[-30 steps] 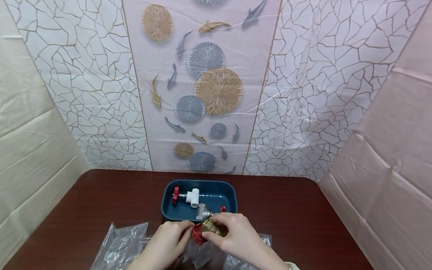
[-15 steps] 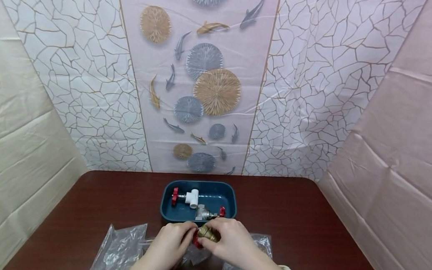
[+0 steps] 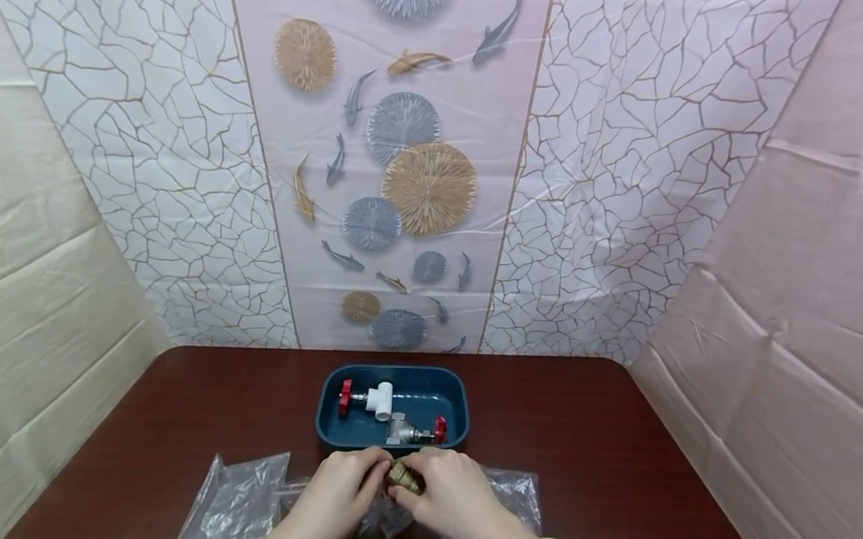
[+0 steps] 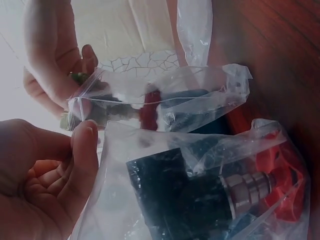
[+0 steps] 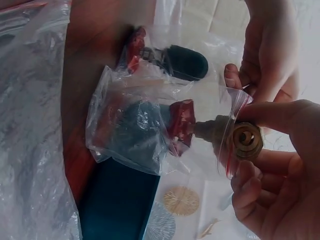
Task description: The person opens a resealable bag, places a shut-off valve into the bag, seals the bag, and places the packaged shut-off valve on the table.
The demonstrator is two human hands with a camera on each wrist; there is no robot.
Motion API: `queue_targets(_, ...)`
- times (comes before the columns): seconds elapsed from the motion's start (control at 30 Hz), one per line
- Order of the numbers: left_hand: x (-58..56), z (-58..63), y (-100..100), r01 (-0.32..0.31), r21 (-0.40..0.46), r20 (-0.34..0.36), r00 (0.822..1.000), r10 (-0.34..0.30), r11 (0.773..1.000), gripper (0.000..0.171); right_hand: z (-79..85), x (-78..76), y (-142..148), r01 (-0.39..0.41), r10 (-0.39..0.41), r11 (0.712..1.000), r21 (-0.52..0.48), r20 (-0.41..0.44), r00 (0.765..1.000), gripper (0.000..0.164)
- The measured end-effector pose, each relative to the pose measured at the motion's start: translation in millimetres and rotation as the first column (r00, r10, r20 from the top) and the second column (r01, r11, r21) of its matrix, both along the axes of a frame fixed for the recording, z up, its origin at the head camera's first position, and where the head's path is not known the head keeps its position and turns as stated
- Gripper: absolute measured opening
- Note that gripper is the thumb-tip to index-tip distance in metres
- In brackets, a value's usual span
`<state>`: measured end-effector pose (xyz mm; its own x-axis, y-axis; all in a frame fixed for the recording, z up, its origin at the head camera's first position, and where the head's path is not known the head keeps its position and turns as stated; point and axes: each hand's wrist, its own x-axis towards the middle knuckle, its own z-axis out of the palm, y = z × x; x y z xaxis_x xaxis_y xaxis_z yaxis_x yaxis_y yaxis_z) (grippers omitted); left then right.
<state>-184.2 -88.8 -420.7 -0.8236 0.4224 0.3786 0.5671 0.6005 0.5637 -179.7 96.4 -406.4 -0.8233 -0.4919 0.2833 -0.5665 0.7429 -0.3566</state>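
Observation:
My right hand (image 3: 454, 489) grips a brass valve (image 5: 246, 140) by its body, in front of the tray. Its red handwheel (image 5: 181, 125) and stem lie inside a clear zip bag (image 4: 235, 82), while the open brass end sticks out at the bag's mouth. My left hand (image 3: 334, 493) pinches the edge of that mouth between thumb and finger. Close beside it, another clear bag holds a dark green valve (image 4: 175, 195) with a red handwheel (image 4: 285, 175). In the head view, the hands cover most of the brass valve.
Beyond the hands stands a blue tray (image 3: 451, 393) holding a white tee valve (image 3: 381, 401) and a silver valve (image 3: 400, 429), both with red handwheels. Clear plastic bags (image 3: 230, 509) lie on the dark red table (image 3: 579, 451), left and right of the hands.
My right hand has moved left and slightly down with the brass valve, closer to my left hand. The silver valve's red handwheel, partly covered before, now shows fully.

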Motion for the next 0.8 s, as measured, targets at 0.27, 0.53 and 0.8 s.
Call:
queue_targets(0.27, -3.0, -4.2, -1, 0.025, 0.003, 0.031, 0.999, -0.025, 1.000, 0.012, -6.7, -4.3, -4, -0.001, 0.001, 0.996, 0.085, 0.007, 1.000, 0.018)
queue_targets(0.53, -5.8, -14.6, 4, 0.026, -0.085, -0.004, 1.000, -0.027, 0.996, 0.013, -20.9, -12.5, -9, 0.005, -0.016, 0.992, 0.129, 0.079, 0.997, 0.019)
queue_targets(0.8, -7.5, -17.0, 9, 0.034, -0.168, -0.025, 0.999, -0.039, 0.985, 0.010, -30.2, -17.7, -11, 0.028, -0.046, 0.989, 0.143, 0.123, 0.991, 0.023)
